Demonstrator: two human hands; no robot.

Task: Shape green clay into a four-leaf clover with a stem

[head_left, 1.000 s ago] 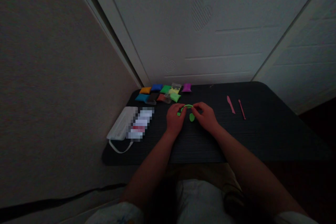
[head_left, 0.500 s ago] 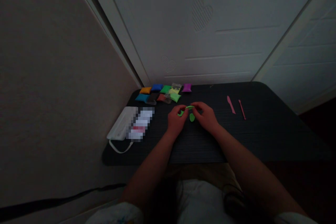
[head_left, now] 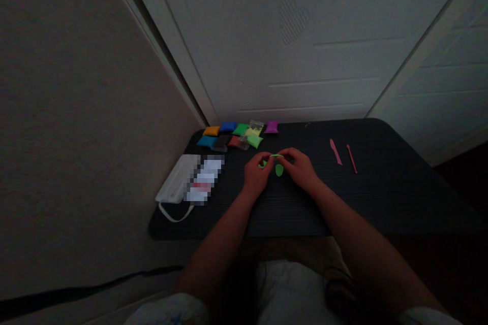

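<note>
Between my two hands is a thin strip of light green clay point(head_left: 276, 155), pinched at one end by my left hand point(head_left: 257, 172) and at the other by my right hand point(head_left: 299, 168). Another bit of green clay point(head_left: 263, 164) shows at the fingers of my left hand; whether it is held or lies on the table I cannot tell. A flat oval green clay piece point(head_left: 279, 170) rests on the dark table point(head_left: 285, 213), just below the strip and between the hands.
Several colourful clay packets point(head_left: 227, 126) lie along the back left. A white face mask point(head_left: 178, 177) and a blurred-out paper or card point(head_left: 206, 179) are at the left. On the right lie a pink plastic knife point(head_left: 335, 152) and a thin pink stick tool point(head_left: 351, 158). A white panel point(head_left: 244, 35) rises behind.
The green strip between my fingertips now looks thinner, seen more edge-on. Both hands have barely moved, and the things on the table lie as before.
</note>
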